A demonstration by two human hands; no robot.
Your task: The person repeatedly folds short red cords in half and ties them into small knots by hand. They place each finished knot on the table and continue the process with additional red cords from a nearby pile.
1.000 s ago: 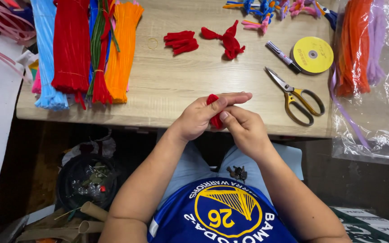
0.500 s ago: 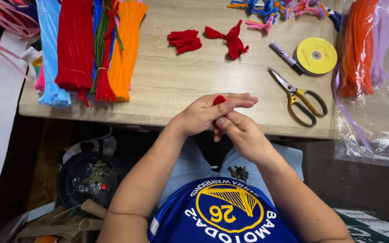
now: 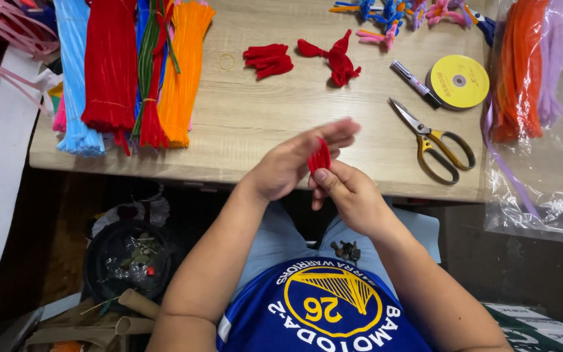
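You are holding a small red piece [image 3: 320, 156] of fuzzy folded wire between both hands, just above the near edge of the table [image 3: 255, 130]. Your left hand [image 3: 291, 163] is cupping it from the left with fingers extended and slightly blurred; your right hand [image 3: 350, 195] is pinching it from below, thumb pressing against its lower end. Both hands are closing on the same piece, and it is touching nothing else.

Beyond your hands, on the bare wood, scissors [image 3: 434, 140] with yellow handles are lying to the right, blades pointing away to the left. Farther on, a yellow ribbon spool [image 3: 459, 81] is lying flat, with a marker [image 3: 415, 83] just beside it on the left. Near the middle, a red folded piece [image 3: 268, 60] and a red bow shape [image 3: 333, 57] are lying near each other but apart.

At the far left, wire bundles [image 3: 125, 72] in blue, red, green and orange are lying side by side. At the right, a clear bag [image 3: 542, 111] is holding orange and purple wires. At the far edge, small coloured flowers [image 3: 392, 16] are lying in a loose cluster.
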